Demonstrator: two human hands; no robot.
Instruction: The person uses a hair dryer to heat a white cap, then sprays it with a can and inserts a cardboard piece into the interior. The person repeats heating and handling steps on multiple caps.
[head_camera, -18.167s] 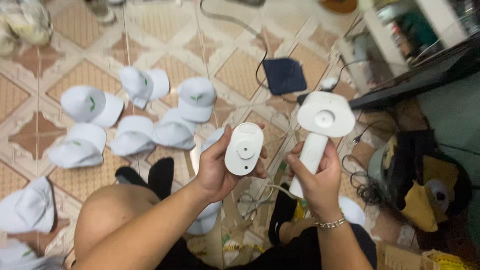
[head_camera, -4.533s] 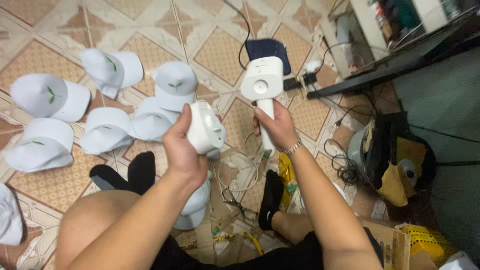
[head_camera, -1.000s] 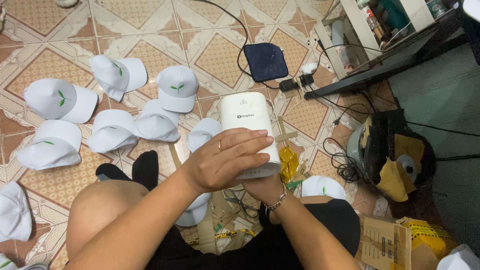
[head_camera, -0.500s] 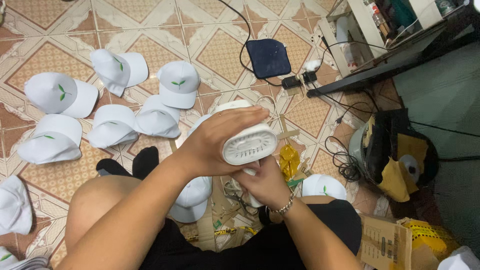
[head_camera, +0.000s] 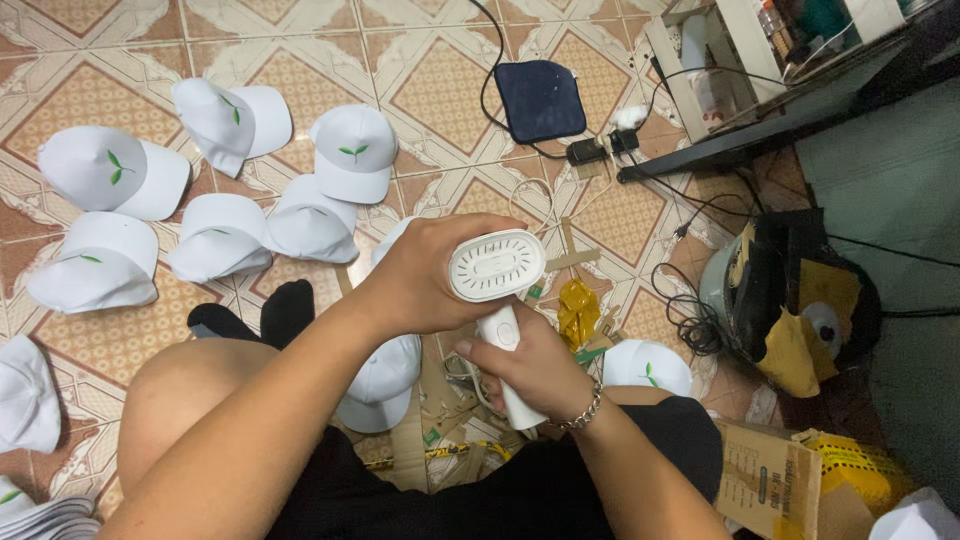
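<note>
Handheld garment steamer (head_camera: 497, 300) of smooth, slightly glossy white plastic; white caps (head_camera: 352, 150) of matt woven cloth; floor tiles (head_camera: 90, 90) of glazed ceramic; bracelet (head_camera: 583, 410) of shiny metal; box (head_camera: 765, 480) of matt brown cardboard.

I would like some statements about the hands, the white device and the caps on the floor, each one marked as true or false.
1. The left hand covers the head of the white handheld device. True.
2. The right hand grips the handle of the device from below. True.
3. The white caps on the tiled floor carry a red star. False: each shows a small green leaf mark.
4. The dark blue pad lies on the person's lap. False: it lies on the floor, further away, with a cable beside it.
5. The right wrist wears a bracelet. True.
</note>
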